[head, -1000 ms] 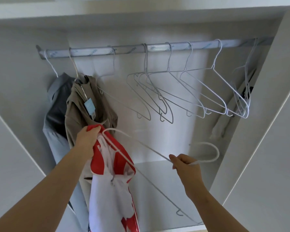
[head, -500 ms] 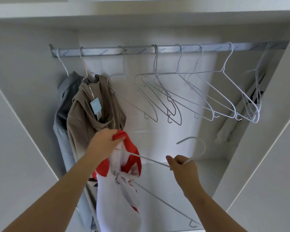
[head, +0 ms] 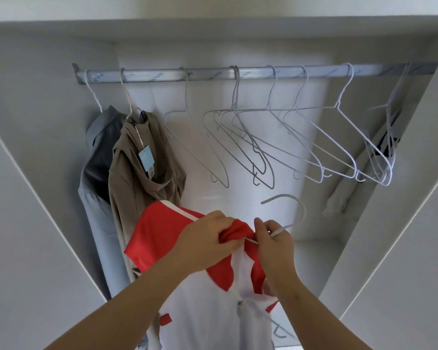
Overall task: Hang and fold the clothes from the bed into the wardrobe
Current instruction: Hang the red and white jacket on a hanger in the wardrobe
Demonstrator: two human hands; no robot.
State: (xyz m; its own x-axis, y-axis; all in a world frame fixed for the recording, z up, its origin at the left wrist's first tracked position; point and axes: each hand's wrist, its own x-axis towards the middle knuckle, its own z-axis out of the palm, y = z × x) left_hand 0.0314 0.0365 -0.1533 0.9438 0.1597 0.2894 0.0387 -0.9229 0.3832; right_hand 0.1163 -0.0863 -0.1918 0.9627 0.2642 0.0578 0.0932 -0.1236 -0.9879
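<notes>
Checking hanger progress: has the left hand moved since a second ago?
Yes. The left hand moved right, off the hanging brown garment, up to the right hand.

One wide-angle camera on the person's head faces forward into the open wardrobe (head: pixel 36 127) from close by, with the rail (head: pixel 208 75) above mid-frame.

Wardrobe stock, by count.

- Hanging rail (head: pixel 213 75): one.
- Garments hung on the rail: two, a grey shirt (head: pixel 99 157) and a brown hooded top (head: pixel 142 198).
- Blue paper tag (head: pixel 146 157): one.
- Red-and-white garment (head: pixel 162 238) off the rail: one.
- Loaded hangers (head: pixel 95 96): two.
- Empty hangers (head: pixel 337 105) countable by hook: six.
- Bunch of hangers (head: pixel 387 173) at the far right end: number unclear.
- Loose hanger (head: pixel 288 196) off the rail: one.
- Hands: two, a left hand (head: pixel 202 241) and a right hand (head: pixel 273 246).
</notes>
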